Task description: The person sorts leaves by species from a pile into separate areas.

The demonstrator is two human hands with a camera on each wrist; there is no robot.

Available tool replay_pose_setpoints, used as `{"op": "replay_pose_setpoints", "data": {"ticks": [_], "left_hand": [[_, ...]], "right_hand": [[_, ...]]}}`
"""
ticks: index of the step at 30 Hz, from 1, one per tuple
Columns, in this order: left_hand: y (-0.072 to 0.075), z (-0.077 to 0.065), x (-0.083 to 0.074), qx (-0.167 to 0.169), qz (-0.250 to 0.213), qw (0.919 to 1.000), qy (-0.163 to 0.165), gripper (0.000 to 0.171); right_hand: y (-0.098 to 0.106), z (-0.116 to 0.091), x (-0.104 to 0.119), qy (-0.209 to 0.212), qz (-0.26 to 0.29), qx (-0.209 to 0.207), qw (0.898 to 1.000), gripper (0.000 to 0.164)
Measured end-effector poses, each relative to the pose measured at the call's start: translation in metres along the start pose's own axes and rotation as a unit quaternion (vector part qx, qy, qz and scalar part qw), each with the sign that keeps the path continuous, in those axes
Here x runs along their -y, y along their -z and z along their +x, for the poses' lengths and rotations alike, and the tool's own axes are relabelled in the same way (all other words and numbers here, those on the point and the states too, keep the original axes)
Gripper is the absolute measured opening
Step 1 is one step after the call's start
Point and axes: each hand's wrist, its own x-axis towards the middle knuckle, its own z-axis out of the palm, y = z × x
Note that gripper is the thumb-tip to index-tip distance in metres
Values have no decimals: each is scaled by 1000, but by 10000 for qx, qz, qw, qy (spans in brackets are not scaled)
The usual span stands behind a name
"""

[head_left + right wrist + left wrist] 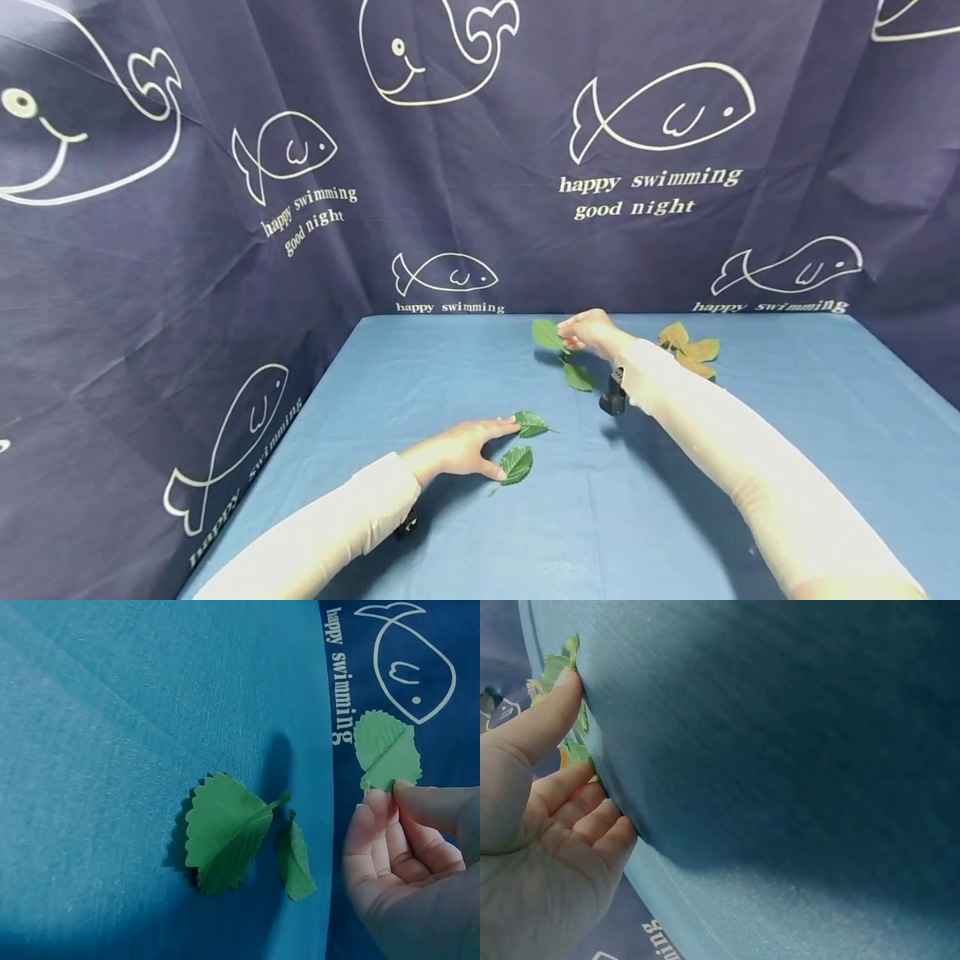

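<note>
Near the far edge of the cloth, my right hand (592,330) pinches a green leaf (547,334) between thumb and fingertips; the right wrist view shows this held leaf (388,750) raised off the cloth. Just below it lies another green leaf (577,377). My left hand (459,450) reaches low over the cloth with thumb and index finger spread. Its index fingertip touches a serrated green leaf (531,423), and its thumb touches a second one (516,464) nearer me. In the left wrist view, the thumb lies over part of a leaf (555,671).
Several yellow-brown leaves (697,350) sit at the back right, partly behind my right forearm. A blue cloth (570,533) covers the table. Dark curtains (465,192) printed with fish stand behind it and on the left. A black device (613,396) hangs under my right wrist.
</note>
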Motion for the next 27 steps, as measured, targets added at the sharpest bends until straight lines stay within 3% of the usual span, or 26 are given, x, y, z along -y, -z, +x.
{"op": "replay_pose_setpoints", "data": {"ticks": [9,21,27], "left_hand": [[2,0,-2,-15,69,10000,22,79],[-2,0,-4,36,139,9999,72,80],[-1,0,-2,-20,87,9999,96,79]], "right_hand": [[-6,11,4,-161,107,-19,9998,36],[-5,40,-22,-307,-62,-193,9993,28],[-11,36,-17,-351,-209,-516,9978,35]]}}
